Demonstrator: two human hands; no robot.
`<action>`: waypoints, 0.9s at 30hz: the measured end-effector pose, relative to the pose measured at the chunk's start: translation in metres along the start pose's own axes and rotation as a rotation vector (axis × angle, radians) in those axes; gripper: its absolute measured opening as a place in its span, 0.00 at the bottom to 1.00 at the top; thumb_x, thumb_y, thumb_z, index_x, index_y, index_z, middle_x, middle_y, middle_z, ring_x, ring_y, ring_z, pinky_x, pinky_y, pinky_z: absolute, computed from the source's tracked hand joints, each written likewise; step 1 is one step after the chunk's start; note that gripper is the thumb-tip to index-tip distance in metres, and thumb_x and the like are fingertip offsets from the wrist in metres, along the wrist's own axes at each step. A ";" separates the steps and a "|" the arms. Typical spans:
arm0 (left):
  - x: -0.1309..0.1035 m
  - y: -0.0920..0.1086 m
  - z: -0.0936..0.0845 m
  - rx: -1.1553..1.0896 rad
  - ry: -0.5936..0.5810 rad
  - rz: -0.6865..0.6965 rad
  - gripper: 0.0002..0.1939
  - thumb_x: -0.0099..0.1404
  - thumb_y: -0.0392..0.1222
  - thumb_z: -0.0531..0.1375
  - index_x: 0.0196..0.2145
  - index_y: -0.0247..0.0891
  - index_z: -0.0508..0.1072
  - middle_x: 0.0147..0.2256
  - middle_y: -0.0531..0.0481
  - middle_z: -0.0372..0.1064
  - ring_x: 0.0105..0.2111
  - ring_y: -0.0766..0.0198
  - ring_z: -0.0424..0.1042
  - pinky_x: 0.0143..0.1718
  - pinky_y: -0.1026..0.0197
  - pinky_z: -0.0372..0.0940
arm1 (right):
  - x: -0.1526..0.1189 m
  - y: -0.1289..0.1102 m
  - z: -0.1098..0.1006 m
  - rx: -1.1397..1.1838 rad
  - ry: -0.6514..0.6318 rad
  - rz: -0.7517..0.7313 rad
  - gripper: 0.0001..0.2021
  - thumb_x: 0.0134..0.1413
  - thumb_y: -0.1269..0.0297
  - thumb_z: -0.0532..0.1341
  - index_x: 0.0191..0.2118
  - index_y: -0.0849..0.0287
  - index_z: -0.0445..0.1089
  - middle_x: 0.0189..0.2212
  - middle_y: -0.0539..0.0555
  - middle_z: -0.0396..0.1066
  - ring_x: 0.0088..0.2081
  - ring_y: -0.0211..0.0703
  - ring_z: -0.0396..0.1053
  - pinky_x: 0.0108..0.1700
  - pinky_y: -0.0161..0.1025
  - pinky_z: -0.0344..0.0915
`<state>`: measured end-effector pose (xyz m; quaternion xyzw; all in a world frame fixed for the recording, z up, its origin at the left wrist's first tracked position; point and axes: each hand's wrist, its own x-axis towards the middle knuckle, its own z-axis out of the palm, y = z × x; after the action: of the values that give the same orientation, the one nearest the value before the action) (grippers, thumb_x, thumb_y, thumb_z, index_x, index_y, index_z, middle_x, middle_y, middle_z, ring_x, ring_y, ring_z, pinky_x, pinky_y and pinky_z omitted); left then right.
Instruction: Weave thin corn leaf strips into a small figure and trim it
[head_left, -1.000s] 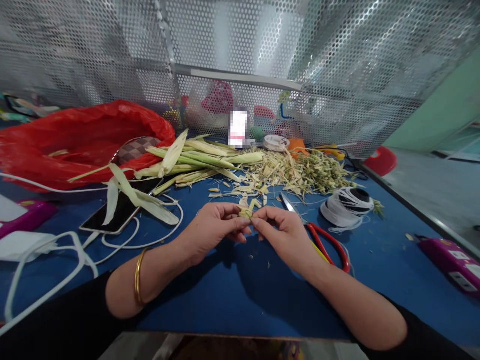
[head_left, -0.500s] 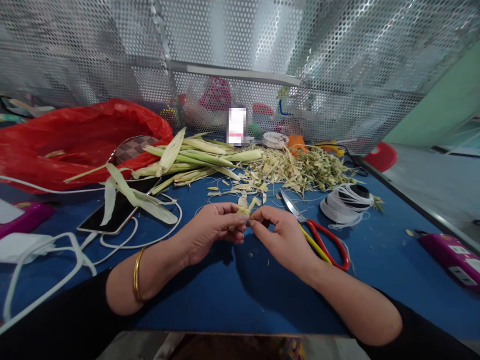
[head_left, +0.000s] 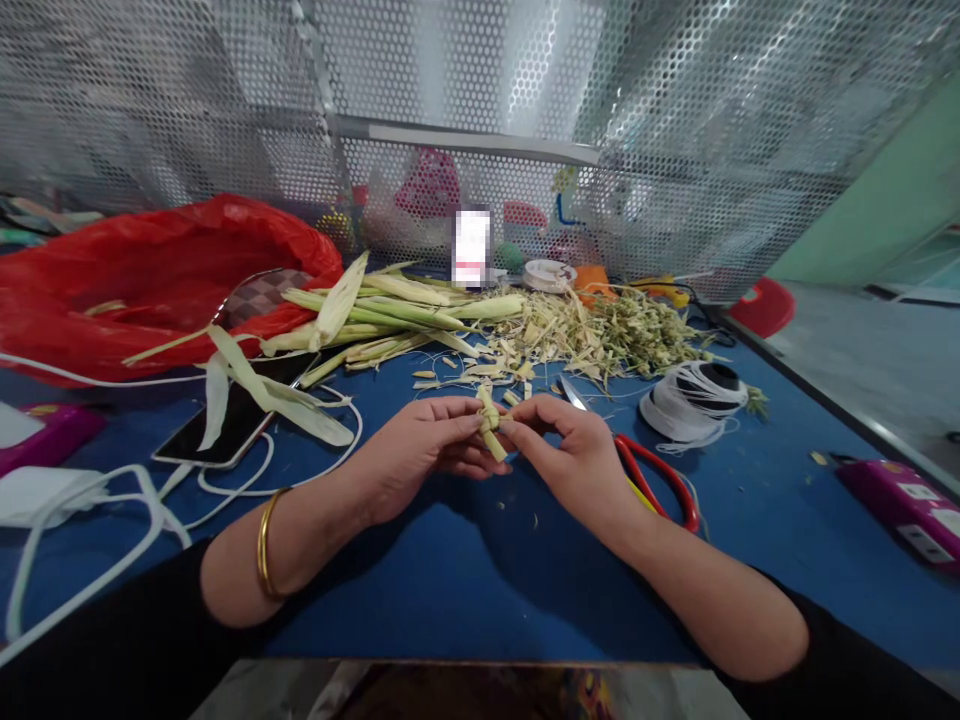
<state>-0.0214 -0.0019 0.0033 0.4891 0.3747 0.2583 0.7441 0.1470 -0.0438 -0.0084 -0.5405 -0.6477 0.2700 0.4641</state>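
Note:
Between both hands, above the blue table, is a small knotted piece of corn husk (head_left: 490, 422) with short ends sticking out. My left hand (head_left: 431, 440) pinches it from the left with thumb and fingers. From the right, my right hand (head_left: 559, 440) has its thumb and forefinger closed on the same piece. Scissors (head_left: 660, 475) with red and yellow handles lie partly hidden under my right hand and wrist. Small husk scraps (head_left: 517, 372) lie just beyond my fingertips.
Long corn husks (head_left: 405, 310) and a heap of trimmings (head_left: 622, 330) lie at the back. A red plastic bag (head_left: 172, 260) stands left, near a phone (head_left: 232, 425) with white cable. To the right are a spool of white string (head_left: 690, 405) and a purple power strip (head_left: 900, 505).
The knotted husk piece has turned in my fingers, so more of it shows, with one end pointing down. My right hand has shifted slightly up and covers more of the scissors.

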 end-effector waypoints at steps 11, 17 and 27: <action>0.001 -0.001 -0.004 -0.015 -0.037 0.006 0.09 0.61 0.41 0.61 0.38 0.34 0.75 0.32 0.46 0.77 0.29 0.66 0.76 0.34 0.67 0.69 | 0.002 0.005 0.002 0.151 -0.023 0.094 0.06 0.52 0.67 0.60 0.27 0.60 0.71 0.22 0.49 0.70 0.26 0.36 0.65 0.31 0.34 0.63; 0.002 -0.004 -0.005 -0.047 0.028 -0.060 0.06 0.59 0.38 0.63 0.35 0.34 0.75 0.29 0.48 0.77 0.26 0.68 0.75 0.33 0.66 0.69 | 0.001 0.004 0.004 0.126 -0.067 0.118 0.07 0.53 0.65 0.60 0.27 0.59 0.72 0.23 0.49 0.72 0.26 0.36 0.65 0.31 0.34 0.62; 0.001 -0.007 0.000 -0.025 0.108 -0.054 0.07 0.55 0.38 0.64 0.32 0.35 0.71 0.25 0.49 0.75 0.24 0.66 0.74 0.35 0.62 0.69 | -0.001 0.001 0.007 0.085 -0.066 0.103 0.06 0.51 0.67 0.59 0.26 0.60 0.71 0.22 0.49 0.70 0.25 0.36 0.65 0.30 0.34 0.61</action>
<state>-0.0208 -0.0037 -0.0035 0.4546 0.4242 0.2687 0.7357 0.1416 -0.0439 -0.0125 -0.5437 -0.6219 0.3386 0.4505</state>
